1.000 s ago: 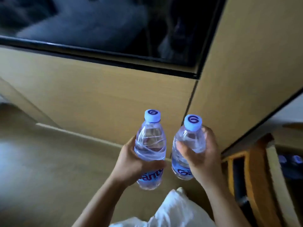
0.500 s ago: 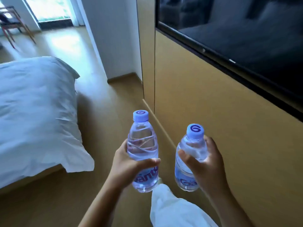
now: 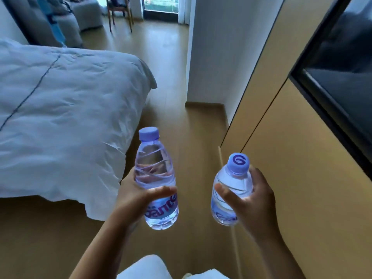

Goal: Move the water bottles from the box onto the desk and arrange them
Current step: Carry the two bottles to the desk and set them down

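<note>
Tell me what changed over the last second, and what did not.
The view swung left: the box seen a second ago is out of frame, and the bed and floor now show. Nothing was taken hold of or let go. The left hand still grips the left bottle, the right hand the right bottle, both upright, apart.

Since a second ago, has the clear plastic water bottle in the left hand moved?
Yes. The clear plastic water bottle in the left hand was carried leftward, from in front of the tan wood wall panel to beside the white bed.

Wooden floor [image 3: 177, 81], white-covered bed [image 3: 66, 109], 1 chair [image 3: 119, 12]
</note>
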Demonstrator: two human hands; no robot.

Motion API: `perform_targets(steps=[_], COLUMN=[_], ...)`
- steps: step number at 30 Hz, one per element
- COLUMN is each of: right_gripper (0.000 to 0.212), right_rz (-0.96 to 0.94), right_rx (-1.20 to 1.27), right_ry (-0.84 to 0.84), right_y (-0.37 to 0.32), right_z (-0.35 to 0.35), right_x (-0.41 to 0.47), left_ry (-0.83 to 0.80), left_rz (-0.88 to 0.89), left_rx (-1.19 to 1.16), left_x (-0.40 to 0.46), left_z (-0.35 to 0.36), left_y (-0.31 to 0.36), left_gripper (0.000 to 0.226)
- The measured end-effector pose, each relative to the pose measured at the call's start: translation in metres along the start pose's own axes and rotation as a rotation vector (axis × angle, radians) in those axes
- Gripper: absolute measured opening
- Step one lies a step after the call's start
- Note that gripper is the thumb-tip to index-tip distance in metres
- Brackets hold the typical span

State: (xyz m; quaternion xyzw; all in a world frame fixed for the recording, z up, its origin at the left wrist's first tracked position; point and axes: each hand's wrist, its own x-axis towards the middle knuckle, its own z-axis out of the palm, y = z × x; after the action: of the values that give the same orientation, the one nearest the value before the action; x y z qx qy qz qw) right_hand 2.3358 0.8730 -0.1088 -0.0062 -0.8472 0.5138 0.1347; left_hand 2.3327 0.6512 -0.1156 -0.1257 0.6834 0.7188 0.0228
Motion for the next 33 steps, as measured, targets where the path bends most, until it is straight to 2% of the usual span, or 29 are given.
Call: perform_targets(steps=[4,8,13,17,22,29,33], right_gripper=[0.055,0.047,0.056,0.059,0.059,0.059,0.059], right_rz=[-0.001,0.001,0.028,0.039,0.064,0.070,0.058], right_rx=[-0.001,0.027,0.016,0.011,-0.004,0.019,0.051], right_ry=[-0.056,-0.077,-0.076,-0.052,-0.057,-0.047,-0.063], right_y=[0.007,0.010,-0.003,-0.013,-0.009,0.012,0.026], right_z=[0.031,0.077,0.136,0.175,0.213,0.263,0.286], right_x=[0.066,0.136,0.230,0.295,0.364,0.484,0.579], left_ry=[0.075,0.085,0.057,0.036,-0.008,-0.031,-0.012], left_rz=[-0.027,-0.041,-0.039,-0.062,-0.096,-0.153,-0.118], left_rx=[-0.015,-0.054,-0.016,0.058,0.070,0.126,0.145], left_x=[0.061,0.140,0.254,0.334,0.415,0.541,0.631], left_z=[-0.006,-0.013,-0.032,-0.048,-0.055,-0.051,-0.037], left_y=[0.003,0.008,0.038,0.069,0.086,0.102,0.124], left_gripper=[0.072,0.067,0.054,0.071,0.058,0.078,0.076])
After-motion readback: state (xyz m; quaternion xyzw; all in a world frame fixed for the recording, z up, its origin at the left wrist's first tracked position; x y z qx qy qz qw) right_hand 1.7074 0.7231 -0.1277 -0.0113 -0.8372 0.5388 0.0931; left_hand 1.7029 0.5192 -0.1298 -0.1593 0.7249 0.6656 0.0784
